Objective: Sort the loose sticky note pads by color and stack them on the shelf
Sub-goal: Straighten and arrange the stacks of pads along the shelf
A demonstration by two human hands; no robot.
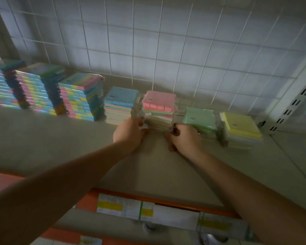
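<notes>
A stack of wrapped sticky note pads topped by a pink pad (159, 100) stands on the grey shelf (60, 138). My left hand (129, 133) grips its lower left side and my right hand (183, 138) grips its lower right side. To its left stands a stack topped by a blue pad (121, 96). To the right stand a stack topped by a green pad (198, 116) and one topped by a yellow pad (240, 126). The bottom of the pink-topped stack is hidden behind my fingers.
Tall rows of multicolour pad packs (72, 99) fill the shelf's left side. A white wire grid (166, 41) backs the shelf. A slotted upright (293, 103) stands at the right. An orange shelf edge with price labels (148, 207) runs below my arms.
</notes>
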